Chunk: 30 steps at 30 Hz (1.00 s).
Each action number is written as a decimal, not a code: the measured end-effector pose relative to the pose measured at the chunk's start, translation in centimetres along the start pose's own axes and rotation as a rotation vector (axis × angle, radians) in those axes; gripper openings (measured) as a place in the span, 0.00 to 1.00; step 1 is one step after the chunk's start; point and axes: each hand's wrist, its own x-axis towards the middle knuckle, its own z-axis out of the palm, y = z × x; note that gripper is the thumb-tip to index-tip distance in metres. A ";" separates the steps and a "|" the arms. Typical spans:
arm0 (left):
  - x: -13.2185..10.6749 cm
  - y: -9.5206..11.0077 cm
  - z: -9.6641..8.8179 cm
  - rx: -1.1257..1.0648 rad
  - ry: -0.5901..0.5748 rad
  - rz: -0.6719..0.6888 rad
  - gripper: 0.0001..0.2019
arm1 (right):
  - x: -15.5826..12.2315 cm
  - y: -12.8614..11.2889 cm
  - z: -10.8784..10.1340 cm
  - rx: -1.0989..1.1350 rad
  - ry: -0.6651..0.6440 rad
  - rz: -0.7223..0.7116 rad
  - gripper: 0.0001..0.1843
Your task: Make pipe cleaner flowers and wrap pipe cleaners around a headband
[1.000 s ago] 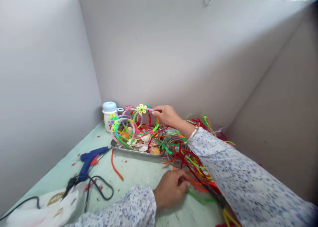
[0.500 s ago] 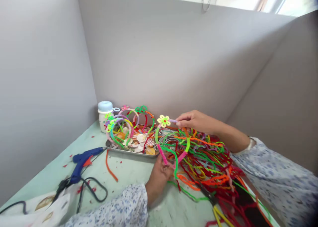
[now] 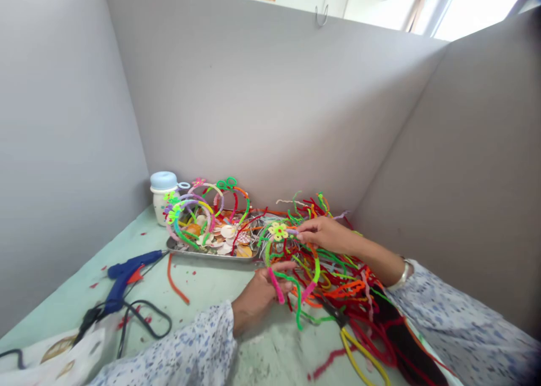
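A headband [image 3: 315, 265] wrapped in coloured pipe cleaners, with a pale yellow flower [image 3: 278, 231] on its upper left, is held upright above the table. My right hand [image 3: 327, 234] pinches its lilac top just right of the flower. Lower down, my left hand [image 3: 257, 296] is around the headband's left leg, near the pink end. A loose green pipe cleaner [image 3: 299, 307] hangs across by those fingers; whether they grip it too is unclear. Behind and to the right lies a tangled heap of pipe cleaners [image 3: 350, 287].
A metal tray [image 3: 211, 255] holds shells and several finished headbands [image 3: 198, 205]. Left of it are a white jar with a blue lid [image 3: 164, 197] and a blue glue gun [image 3: 122, 276] with its cord. Yellow-handled scissors [image 3: 350, 346] lie in front. Grey partitions [image 3: 262, 104] enclose the table.
The headband and my right hand have come lower. My left fingers have loosened and spread somewhat at the left leg. The whole view has shifted slightly to the right.
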 end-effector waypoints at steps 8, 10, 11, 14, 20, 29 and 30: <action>-0.7 0.8 0.5 -0.067 -0.160 -0.155 0.16 | -0.7 1.1 1.0 0.075 0.002 0.053 0.17; -0.6 0.5 0.7 -0.054 -0.145 -0.144 0.14 | -0.9 0.7 1.2 0.092 -0.016 0.051 0.17; -0.6 0.3 0.7 -0.046 -0.125 -0.134 0.14 | -1.0 0.5 1.3 0.105 -0.027 0.049 0.16; -0.1 -0.5 0.6 -0.005 -0.053 -0.104 0.16 | -1.0 -1.0 0.9 0.156 -0.049 0.029 0.16; 0.5 -2.5 -0.1 0.193 -0.070 -0.083 0.19 | 3.7 -5.9 -1.4 0.041 0.188 -0.142 0.15; -0.9 -3.3 -0.2 0.640 -0.165 -0.031 0.08 | 17.9 -8.7 5.1 -0.293 0.342 -0.301 0.13; -1.0 -3.3 -0.2 0.679 -0.172 -0.036 0.07 | 18.9 -8.6 6.1 -0.300 0.333 -0.305 0.13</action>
